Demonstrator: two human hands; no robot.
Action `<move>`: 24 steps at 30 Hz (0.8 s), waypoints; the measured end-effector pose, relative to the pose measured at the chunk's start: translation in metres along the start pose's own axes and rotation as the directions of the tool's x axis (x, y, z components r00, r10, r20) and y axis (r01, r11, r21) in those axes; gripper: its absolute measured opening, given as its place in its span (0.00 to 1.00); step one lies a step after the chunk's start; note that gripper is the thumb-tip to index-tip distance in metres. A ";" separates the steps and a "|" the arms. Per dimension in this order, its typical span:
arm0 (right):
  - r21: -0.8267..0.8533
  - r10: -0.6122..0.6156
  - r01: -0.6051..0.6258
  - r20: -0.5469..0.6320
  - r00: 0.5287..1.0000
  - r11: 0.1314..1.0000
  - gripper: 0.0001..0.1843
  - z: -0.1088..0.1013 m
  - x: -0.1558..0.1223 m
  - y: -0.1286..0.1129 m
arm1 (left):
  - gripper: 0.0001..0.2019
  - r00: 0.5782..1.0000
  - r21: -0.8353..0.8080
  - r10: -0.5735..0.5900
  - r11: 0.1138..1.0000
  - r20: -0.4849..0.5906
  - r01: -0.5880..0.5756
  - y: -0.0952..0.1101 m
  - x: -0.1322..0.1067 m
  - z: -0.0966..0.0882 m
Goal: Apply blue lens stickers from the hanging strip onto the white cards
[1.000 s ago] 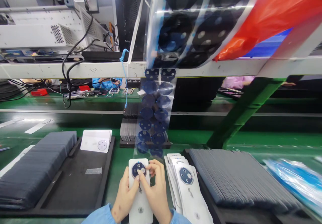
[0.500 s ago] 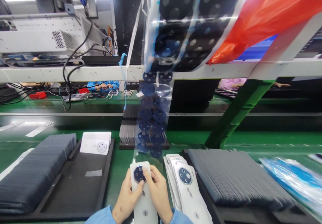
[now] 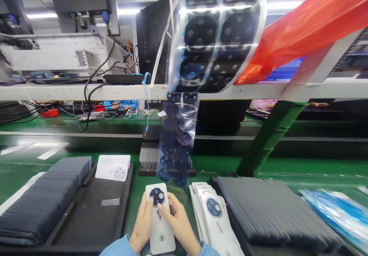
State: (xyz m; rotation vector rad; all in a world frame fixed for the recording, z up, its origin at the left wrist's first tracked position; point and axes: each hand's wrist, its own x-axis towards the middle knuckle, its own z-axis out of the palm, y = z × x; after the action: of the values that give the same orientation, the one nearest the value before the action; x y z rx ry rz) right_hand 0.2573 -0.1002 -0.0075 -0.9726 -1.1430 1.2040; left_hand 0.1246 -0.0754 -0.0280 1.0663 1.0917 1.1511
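Observation:
A white phone back cover (image 3: 160, 229) lies lengthwise at the bottom centre, with a dark blue octagonal camera sticker (image 3: 157, 196) near its far end. My left hand (image 3: 142, 225) grips the cover's left edge, thumb pressed just below the sticker. My right hand (image 3: 178, 223) holds the right edge, its thumb on the cover beside the sticker. A clear strip of matching blue stickers (image 3: 176, 141) hangs from the shelf straight down to just beyond the cover.
Right of my hands, a fanned pile of white covers (image 3: 214, 217) carries stickers. A row of dark sheets (image 3: 276, 213) fills the right tray. The black left tray (image 3: 83, 217) holds dark sheets (image 3: 43, 200) and white covers (image 3: 113, 167). A red bag (image 3: 301, 29) hangs overhead.
The view has tilted upward, so everything sits lower in frame. My thumbs have slid down off the sticker toward the cover's middle, leaving the sticker uncovered.

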 end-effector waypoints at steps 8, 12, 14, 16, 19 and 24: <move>0.004 0.054 -0.054 -0.154 0.987 0.999 0.16 0.002 0.003 -0.001 | 0.24 0.945 0.177 0.119 0.968 0.306 -0.180 -0.001 -0.011 0.004; 0.084 0.080 -0.068 -0.142 0.987 0.994 0.17 0.000 0.004 -0.002 | 0.23 0.933 0.172 0.137 0.964 0.332 -0.203 0.002 -0.011 0.003; 0.114 0.101 -0.084 -0.148 0.984 0.990 0.18 -0.002 0.005 -0.001 | 0.22 0.938 0.165 0.130 0.968 0.320 -0.190 0.005 -0.011 0.003; 0.127 0.121 -0.102 -0.156 0.980 0.987 0.20 -0.004 0.005 -0.001 | 0.21 0.943 0.151 0.114 0.974 0.313 -0.168 0.010 -0.011 0.005; 0.060 0.109 -0.100 -0.168 0.980 0.993 0.21 -0.004 0.000 0.001 | 0.20 0.951 0.118 0.097 0.983 0.293 -0.137 0.016 -0.010 0.005; -0.427 -0.222 0.095 -0.260 0.940 0.899 0.40 0.008 -0.033 0.019 | 0.24 0.974 0.024 0.033 0.999 0.222 -0.039 0.022 -0.011 0.003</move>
State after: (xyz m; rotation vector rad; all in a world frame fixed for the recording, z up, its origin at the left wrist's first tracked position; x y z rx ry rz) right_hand 0.2460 -0.1309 -0.0289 -1.3009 -1.2221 0.6589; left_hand 0.1234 -0.0844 -0.0051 1.2104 0.9186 1.0199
